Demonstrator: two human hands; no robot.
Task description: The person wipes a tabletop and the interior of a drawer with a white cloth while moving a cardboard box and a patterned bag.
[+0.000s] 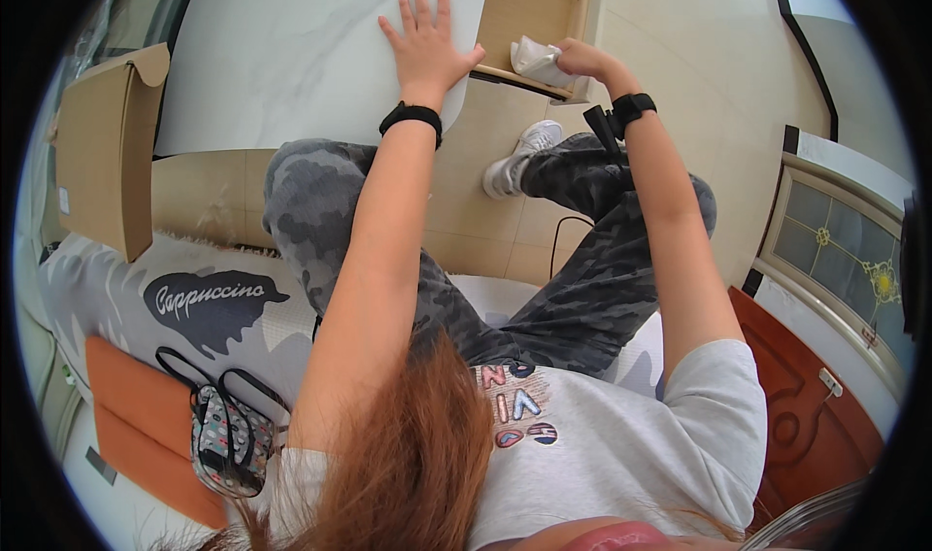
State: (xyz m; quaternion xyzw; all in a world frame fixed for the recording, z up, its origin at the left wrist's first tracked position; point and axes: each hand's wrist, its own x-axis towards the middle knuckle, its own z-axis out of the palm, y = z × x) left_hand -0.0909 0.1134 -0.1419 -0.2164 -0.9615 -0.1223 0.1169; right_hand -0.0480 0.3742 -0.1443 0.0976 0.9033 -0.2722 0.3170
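My left hand (429, 48) lies palm down on the white marble-patterned tabletop (291, 48), fingers spread, with the thumb at its right edge. Beside that edge a wooden drawer (535, 5) is pulled out, and bare wood shows on its floor. My right hand (582, 59) grips a folded white cloth or tissue (539, 59) over the drawer's near right corner. Whether the white piece touches the drawer's rim I cannot tell. Both wrists carry black straps.
A cardboard box (98, 158) stands at the left by the table. On the sofa cover (291, 325) are an orange cushion (138, 413) and a small patterned bag (229, 434). A black cable (557, 241) runs between my legs. To the right is a reddish-brown wooden door (794, 405).
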